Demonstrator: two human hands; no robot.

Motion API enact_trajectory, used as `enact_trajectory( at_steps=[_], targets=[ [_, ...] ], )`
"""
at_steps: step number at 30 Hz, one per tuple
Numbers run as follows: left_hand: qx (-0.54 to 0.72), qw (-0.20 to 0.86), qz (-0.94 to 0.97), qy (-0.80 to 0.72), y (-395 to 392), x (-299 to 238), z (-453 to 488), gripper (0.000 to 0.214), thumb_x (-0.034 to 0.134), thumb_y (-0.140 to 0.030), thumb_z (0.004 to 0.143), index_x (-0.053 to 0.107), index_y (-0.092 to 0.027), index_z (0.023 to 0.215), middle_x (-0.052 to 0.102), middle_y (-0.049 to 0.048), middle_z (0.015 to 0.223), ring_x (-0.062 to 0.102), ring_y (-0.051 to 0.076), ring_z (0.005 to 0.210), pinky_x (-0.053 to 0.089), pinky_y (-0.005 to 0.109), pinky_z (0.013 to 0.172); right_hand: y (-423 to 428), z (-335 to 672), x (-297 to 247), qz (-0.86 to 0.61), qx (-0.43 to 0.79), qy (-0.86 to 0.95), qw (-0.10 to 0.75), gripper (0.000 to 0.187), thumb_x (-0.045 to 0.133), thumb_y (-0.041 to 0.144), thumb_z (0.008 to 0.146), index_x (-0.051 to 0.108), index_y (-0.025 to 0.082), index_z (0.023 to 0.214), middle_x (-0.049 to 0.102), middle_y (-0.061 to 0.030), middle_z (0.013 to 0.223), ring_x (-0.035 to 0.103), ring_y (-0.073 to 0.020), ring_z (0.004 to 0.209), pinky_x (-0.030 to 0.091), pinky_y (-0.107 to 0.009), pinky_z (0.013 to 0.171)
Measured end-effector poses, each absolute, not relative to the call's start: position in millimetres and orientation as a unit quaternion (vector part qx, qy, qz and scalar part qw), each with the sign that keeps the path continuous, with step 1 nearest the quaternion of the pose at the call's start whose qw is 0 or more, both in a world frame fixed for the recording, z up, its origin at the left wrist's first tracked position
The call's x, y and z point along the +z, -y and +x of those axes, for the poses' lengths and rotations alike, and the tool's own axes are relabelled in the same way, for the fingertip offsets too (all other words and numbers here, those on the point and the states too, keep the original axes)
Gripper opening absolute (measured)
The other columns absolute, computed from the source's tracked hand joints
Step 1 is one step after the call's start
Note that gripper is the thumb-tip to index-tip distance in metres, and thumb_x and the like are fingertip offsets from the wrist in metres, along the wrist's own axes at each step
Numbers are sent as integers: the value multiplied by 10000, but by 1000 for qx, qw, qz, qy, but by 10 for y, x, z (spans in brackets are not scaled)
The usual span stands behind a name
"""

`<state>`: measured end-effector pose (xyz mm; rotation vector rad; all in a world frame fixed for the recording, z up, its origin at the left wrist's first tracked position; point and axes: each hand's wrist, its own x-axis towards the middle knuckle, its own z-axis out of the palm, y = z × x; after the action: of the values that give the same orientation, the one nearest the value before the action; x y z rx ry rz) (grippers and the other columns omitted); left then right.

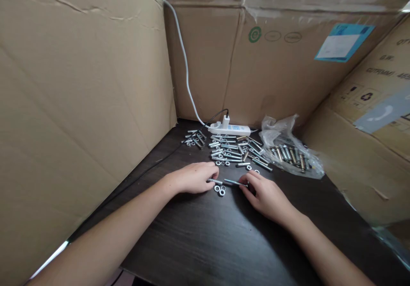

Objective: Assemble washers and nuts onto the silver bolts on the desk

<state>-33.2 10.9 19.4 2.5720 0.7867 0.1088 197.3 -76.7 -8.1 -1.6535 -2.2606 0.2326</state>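
My left hand (197, 178) is closed, its fingertips round one end of a short metal sleeve (216, 181) just above the dark tabletop. Facing it, my right hand (262, 191) pinches a slim bolt (233, 182) by its right end, the shank pointing left toward the sleeve. A small gap separates the two pieces. Just below them lie a hex nut (222, 193) and a flat washer (217, 188), with a smaller ring (223, 187) beside them. Beyond my hands, several bolts (231, 153), sleeves, nuts and washers are spread in rough rows.
A white power strip (240, 129) with a plugged-in adapter (226, 121) lies at the back. Its black cable (156, 163) crosses the table's left side. At right rests a clear plastic bag (307, 166) of assembled bolts. Cardboard walls (205, 63) enclose the table (205, 243).
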Motion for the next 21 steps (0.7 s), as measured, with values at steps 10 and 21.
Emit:
enact_trajectory(
  at_steps=[10, 21],
  targets=[
    [219, 222, 914, -260, -99, 205, -245, 118, 476, -232, 866, 524, -193, 966, 511, 21, 946, 495, 118, 738, 434, 254, 682, 774, 2067, -31, -569, 55, 765, 295, 91, 466, 268, 901, 538, 213, 908, 559, -21, 864, 546, -127, 651, 430, -255, 604],
    [259, 218, 913, -228, -38, 195, -205, 135, 490, -237, 878, 545, -171, 982, 553, 27, 915, 497, 118, 723, 442, 263, 689, 767, 1993, -90, -550, 84, 766, 322, 86, 454, 232, 902, 527, 210, 941, 562, -30, 877, 548, -137, 694, 451, -267, 661]
  ],
)
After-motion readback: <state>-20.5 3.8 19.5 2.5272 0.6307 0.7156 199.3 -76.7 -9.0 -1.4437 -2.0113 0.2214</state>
